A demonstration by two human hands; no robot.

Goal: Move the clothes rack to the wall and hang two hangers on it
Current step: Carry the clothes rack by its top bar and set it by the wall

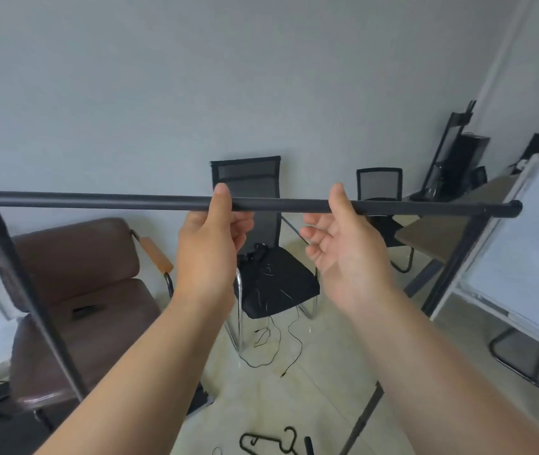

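Note:
The black clothes rack's top bar [103,200] runs across the whole view at chest height, with slanted legs at both ends. My left hand [210,244] is at the bar's middle, thumb over the bar and fingers curled loosely under it. My right hand [343,247] is beside it with the thumb against the bar and the fingers spread apart below it, holding nothing. A black hanger [269,441] lies on the floor near the bottom edge. The grey wall [195,93] stands close behind the rack.
A brown padded armchair [80,290] sits behind the rack at left. A black mesh chair [261,231] with cables on its seat stands in the middle, another mesh chair [379,185] and a table [432,234] at right. A whiteboard [524,257] leans at far right.

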